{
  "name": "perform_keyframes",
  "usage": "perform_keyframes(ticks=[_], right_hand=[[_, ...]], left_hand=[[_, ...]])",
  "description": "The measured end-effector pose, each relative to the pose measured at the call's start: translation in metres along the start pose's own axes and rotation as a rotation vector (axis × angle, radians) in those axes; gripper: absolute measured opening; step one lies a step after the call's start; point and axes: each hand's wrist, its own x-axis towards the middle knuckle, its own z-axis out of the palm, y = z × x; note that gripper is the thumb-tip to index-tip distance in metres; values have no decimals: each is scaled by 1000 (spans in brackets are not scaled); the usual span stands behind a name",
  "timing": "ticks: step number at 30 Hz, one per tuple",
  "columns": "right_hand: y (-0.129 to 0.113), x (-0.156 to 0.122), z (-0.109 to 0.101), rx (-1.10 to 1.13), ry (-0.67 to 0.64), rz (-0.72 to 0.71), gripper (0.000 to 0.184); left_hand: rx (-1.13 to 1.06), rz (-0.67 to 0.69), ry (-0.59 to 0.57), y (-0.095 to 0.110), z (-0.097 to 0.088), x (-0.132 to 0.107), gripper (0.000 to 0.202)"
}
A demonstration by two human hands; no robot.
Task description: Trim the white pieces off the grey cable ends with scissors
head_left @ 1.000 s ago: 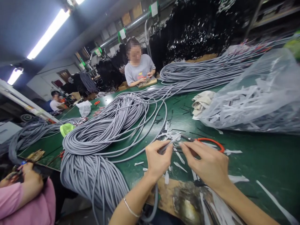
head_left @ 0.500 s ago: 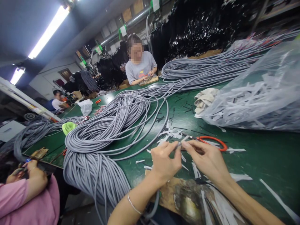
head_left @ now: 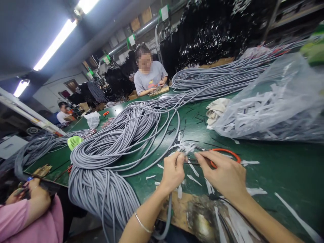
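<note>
My left hand (head_left: 173, 170) is closed in a pinch on the end of a grey cable (head_left: 167, 216) that runs down past my wrist and off the table edge. My right hand (head_left: 225, 173) is closed too, its fingertips pinching thin dark wires sticking out of that cable end, a few centimetres from my left thumb. Orange-handled scissors (head_left: 227, 152) lie on the green table (head_left: 278, 168) just behind my right hand. White strips of stripped material (head_left: 186, 146) lie scattered round both hands.
A large heap of grey cable (head_left: 113, 141) fills the table's left half and hangs over its edge. A clear bag of white scraps (head_left: 273, 104) and a cloth (head_left: 216, 109) lie at the right. A person in pink (head_left: 27, 212) sits at lower left, another person in grey (head_left: 149, 76) across the table.
My hands have drawn slightly apart along the cable end, the left moving down and left. The view shifted a little; nothing else on the table has moved.
</note>
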Motion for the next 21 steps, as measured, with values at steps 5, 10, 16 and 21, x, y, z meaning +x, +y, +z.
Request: perform_keyframes(ticks=[5, 10, 16, 21], right_hand=[[-2, 2, -2, 89, -23, -31, 31], [-4, 5, -4, 322, -138, 52, 30], [-15, 3, -10, 557, -129, -86, 28], [-9, 0, -2, 422, -126, 298, 34]], left_hand=[[-55, -27, -28, 3, -2, 0, 35], [-133, -65, -119, 1, -1, 0, 42], [-103, -193, -3, -18, 6, 9, 47], [-94, -101, 30, -13, 10, 3, 42]])
